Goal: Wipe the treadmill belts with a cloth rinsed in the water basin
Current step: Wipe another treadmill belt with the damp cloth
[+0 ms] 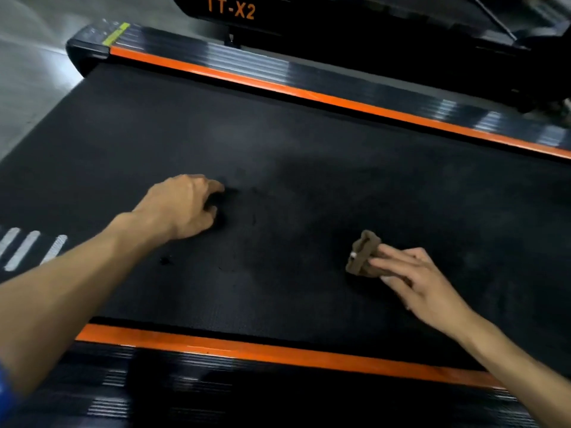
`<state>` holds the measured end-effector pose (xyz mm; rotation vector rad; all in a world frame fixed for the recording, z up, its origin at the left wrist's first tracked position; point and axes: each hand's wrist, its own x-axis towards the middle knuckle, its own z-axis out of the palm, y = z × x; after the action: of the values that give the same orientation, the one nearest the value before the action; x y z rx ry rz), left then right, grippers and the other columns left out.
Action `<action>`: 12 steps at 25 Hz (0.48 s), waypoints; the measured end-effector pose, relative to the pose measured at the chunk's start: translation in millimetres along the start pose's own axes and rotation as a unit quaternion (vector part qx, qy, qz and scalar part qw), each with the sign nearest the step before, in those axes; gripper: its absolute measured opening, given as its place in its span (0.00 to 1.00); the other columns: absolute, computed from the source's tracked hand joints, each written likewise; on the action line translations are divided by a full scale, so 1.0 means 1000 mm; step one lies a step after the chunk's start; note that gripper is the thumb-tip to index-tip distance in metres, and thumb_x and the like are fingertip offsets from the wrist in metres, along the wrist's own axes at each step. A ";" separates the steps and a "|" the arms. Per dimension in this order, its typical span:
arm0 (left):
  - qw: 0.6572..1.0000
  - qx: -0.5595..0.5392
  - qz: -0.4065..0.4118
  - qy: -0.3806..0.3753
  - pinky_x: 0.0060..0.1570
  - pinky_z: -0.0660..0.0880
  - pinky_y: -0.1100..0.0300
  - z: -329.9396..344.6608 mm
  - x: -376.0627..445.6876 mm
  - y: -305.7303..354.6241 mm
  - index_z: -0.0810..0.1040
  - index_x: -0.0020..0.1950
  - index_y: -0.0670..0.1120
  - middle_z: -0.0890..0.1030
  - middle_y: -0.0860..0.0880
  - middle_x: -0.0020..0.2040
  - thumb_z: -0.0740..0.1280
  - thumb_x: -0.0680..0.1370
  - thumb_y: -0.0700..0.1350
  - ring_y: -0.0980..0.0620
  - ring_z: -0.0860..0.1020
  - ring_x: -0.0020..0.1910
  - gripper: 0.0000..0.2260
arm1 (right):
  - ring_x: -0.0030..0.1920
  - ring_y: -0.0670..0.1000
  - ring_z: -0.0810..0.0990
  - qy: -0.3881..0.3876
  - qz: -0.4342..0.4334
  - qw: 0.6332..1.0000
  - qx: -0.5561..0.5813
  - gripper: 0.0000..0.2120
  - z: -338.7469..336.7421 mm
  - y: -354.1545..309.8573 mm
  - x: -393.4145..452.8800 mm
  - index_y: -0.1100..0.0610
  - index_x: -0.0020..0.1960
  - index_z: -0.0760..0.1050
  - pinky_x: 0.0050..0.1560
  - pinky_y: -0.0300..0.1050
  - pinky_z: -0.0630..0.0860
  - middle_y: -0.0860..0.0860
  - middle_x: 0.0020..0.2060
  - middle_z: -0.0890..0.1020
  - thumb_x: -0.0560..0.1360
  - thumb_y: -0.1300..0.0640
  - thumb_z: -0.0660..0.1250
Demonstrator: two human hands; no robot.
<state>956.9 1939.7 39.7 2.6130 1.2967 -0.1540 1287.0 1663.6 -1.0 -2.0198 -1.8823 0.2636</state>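
The cloth [362, 254], a small brown wad folded into a thick strip, lies on the black treadmill belt [309, 156] toward the right side of the view, with a tiny white speck on its upper edge; the right hand [414, 279] reaches in from the lower right and lays its straight fingers [383, 265] flat over the near end of the wad, pressing it to the belt rather than clutching it, so the grip is released and the fingers are spread, not curled. The left hand [185, 205] rests on the belt well apart from the cloth, toward the middle left; its fingers are bent under and the knuckles bear down on the surface; it grasps nothing that can be seen, though the fingertips are hidden in shadow. The belt is dull black, textured, with faint paler smears across its middle and a few dark specks [165, 260] near the left forearm; orange side rails [278, 353] run along the near and far edges of the belt, each backed by a glossy black ribbed strip; beyond the far rail stands another machine's black housing with the orange lettering TT-X2 [230, 7]; grey floor [31, 72] shows at the upper left.
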 end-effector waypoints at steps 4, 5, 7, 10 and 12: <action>1.000 0.016 0.013 -0.010 0.58 0.75 0.48 0.005 -0.008 -0.002 0.68 0.73 0.55 0.73 0.48 0.69 0.65 0.77 0.50 0.43 0.74 0.64 0.24 | 0.55 0.57 0.74 -0.051 -0.174 0.982 0.046 0.16 0.070 -0.113 0.026 0.45 0.65 0.77 0.56 0.57 0.73 0.47 0.69 0.75 0.78 0.53 0.64; 0.999 0.023 0.020 -0.012 0.59 0.75 0.48 0.007 -0.012 -0.003 0.68 0.73 0.55 0.73 0.48 0.69 0.65 0.77 0.49 0.43 0.74 0.64 0.24 | 0.57 0.57 0.72 -0.081 -0.200 0.976 0.044 0.17 0.086 -0.146 0.039 0.46 0.65 0.77 0.57 0.58 0.73 0.47 0.70 0.74 0.78 0.55 0.64; 0.999 0.025 0.030 -0.010 0.59 0.75 0.47 0.006 -0.015 -0.006 0.68 0.74 0.55 0.73 0.49 0.70 0.64 0.76 0.48 0.43 0.73 0.65 0.25 | 0.59 0.57 0.67 -0.130 -0.222 0.965 0.046 0.18 0.098 -0.183 0.059 0.46 0.67 0.76 0.60 0.59 0.71 0.47 0.72 0.72 0.79 0.57 0.65; 0.997 0.043 0.054 -0.035 0.58 0.76 0.45 0.010 -0.019 -0.010 0.65 0.75 0.55 0.70 0.49 0.71 0.63 0.77 0.47 0.44 0.72 0.67 0.26 | 0.60 0.53 0.66 -0.146 -0.223 0.963 0.045 0.17 0.080 -0.160 0.051 0.44 0.67 0.77 0.66 0.46 0.65 0.44 0.72 0.71 0.79 0.56 0.63; 0.996 0.051 0.066 -0.045 0.58 0.76 0.45 0.015 -0.018 -0.009 0.63 0.76 0.55 0.69 0.49 0.72 0.63 0.78 0.48 0.45 0.71 0.67 0.26 | 0.59 0.49 0.67 -0.166 -0.201 0.965 0.031 0.17 0.057 -0.118 0.021 0.43 0.65 0.77 0.65 0.39 0.63 0.42 0.71 0.71 0.79 0.53 0.59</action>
<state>938.7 1927.8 27.4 2.7312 1.1109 -0.3198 1158.8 1697.5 -5.6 -1.5763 -2.3999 0.5671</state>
